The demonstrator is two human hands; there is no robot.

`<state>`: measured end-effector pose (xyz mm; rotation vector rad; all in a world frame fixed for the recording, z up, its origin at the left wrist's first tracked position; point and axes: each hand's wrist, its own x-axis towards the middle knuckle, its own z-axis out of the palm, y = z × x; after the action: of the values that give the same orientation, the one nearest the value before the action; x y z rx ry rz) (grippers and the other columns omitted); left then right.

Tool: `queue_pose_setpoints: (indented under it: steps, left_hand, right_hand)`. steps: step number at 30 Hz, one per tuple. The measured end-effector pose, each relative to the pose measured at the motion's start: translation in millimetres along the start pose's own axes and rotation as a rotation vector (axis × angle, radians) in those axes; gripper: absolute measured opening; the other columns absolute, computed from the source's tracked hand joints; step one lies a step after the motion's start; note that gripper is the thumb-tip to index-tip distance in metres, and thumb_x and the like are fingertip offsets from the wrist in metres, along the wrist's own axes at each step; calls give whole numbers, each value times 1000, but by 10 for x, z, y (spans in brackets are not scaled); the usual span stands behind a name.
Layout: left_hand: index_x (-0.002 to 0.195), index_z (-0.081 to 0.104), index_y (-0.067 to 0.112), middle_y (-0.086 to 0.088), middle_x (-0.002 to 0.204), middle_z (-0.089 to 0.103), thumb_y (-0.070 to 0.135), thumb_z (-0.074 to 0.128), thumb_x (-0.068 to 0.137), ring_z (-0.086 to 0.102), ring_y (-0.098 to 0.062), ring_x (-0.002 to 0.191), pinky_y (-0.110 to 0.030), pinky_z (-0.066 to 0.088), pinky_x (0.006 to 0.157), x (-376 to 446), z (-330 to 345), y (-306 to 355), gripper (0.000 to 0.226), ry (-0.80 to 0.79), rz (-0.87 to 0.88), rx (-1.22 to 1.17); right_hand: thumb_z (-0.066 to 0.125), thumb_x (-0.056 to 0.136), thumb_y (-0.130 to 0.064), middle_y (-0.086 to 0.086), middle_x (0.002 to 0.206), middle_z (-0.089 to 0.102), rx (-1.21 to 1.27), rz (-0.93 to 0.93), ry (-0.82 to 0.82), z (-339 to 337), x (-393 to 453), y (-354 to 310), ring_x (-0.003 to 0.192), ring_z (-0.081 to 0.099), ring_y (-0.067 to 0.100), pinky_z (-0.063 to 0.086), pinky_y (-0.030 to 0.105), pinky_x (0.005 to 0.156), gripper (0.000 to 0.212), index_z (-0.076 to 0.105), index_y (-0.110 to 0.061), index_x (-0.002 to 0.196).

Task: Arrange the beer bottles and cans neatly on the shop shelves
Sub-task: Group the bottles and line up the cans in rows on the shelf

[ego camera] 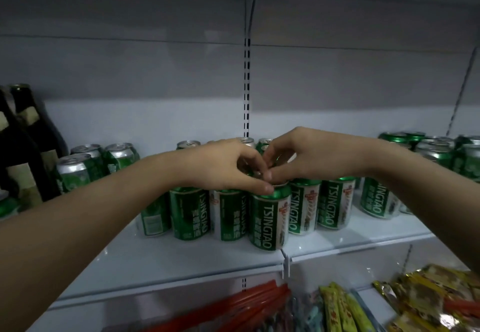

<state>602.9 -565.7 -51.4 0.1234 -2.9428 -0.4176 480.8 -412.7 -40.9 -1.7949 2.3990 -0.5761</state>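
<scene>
Your left hand (228, 165) and right hand (306, 155) meet over the front can (268, 218), fingers of both curled and pinching its top rim. That can stands upright near the front edge of the white shelf (181, 259), touching a row of green cans (322, 204) behind it. More cans (78, 170) sit further left beside dark bottles (23, 136). Snack packets (420, 298) lie on the shelf below.
</scene>
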Motion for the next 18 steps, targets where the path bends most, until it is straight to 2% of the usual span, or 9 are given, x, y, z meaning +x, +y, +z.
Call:
queue_pose_setpoints:
  steps: [3, 5, 8, 10, 13, 15, 18]
  left_hand:
    - [113, 63, 40, 26, 100, 57, 56, 76, 72, 55, 4, 95, -17, 42, 78, -1, 33, -17, 46, -11, -3, 35]
    - [115, 62, 40, 26, 102, 57, 50, 77, 75, 54, 5, 96, -13, 41, 78, 4, 30, -41, 44, -6, 13, 64]
    - [116, 61, 40, 28, 101, 55, 41, 78, 78, 50, 14, 94, 0, 38, 70, 14, 3, -74, 41, -3, 33, 60]
    - [118, 60, 41, 30, 104, 54, 39, 76, 81, 51, 13, 95, 0, 37, 70, 13, 6, -83, 41, -5, 38, 70]
    - [124, 52, 43, 24, 118, 54, 47, 71, 83, 51, 4, 105, -8, 36, 79, -5, 44, -63, 45, -33, 32, 112]
    - [129, 44, 46, 24, 121, 50, 62, 66, 79, 50, 1, 107, -16, 39, 84, -18, 81, 8, 57, -54, 3, 113]
    - [139, 35, 45, 18, 131, 48, 80, 52, 73, 43, -5, 115, -32, 36, 102, 36, 209, 92, 76, 71, 3, 285]
  right_hand:
    - [77, 82, -39, -14, 101, 70, -44, -4, -43, -19, -36, 11, 94, 67, 7, 54, 32, 91, 33, 69, -29, 112]
    - [78, 82, -34, -12, 102, 71, -11, -10, -12, -48, -74, 39, 92, 67, 5, 55, 24, 85, 33, 69, -28, 114]
    - [73, 88, -22, -9, 94, 73, 86, 24, 161, -137, -153, 140, 78, 70, 3, 55, 15, 70, 23, 71, -23, 111]
    - [66, 94, -19, -10, 91, 72, 112, 67, 276, -211, -231, 226, 71, 71, 7, 58, 20, 68, 16, 71, -21, 109]
    - [61, 97, -16, -6, 90, 72, 124, 136, 425, -305, -354, 405, 71, 70, 11, 59, 32, 69, 14, 72, -18, 105]
    - [59, 97, -15, 0, 93, 73, 163, 196, 480, -308, -430, 538, 75, 70, 15, 60, 32, 69, 14, 71, -17, 103]
    - [57, 98, -27, 2, 105, 69, 192, 285, 481, -131, -499, 733, 89, 68, 18, 60, 34, 77, 18, 64, -18, 112]
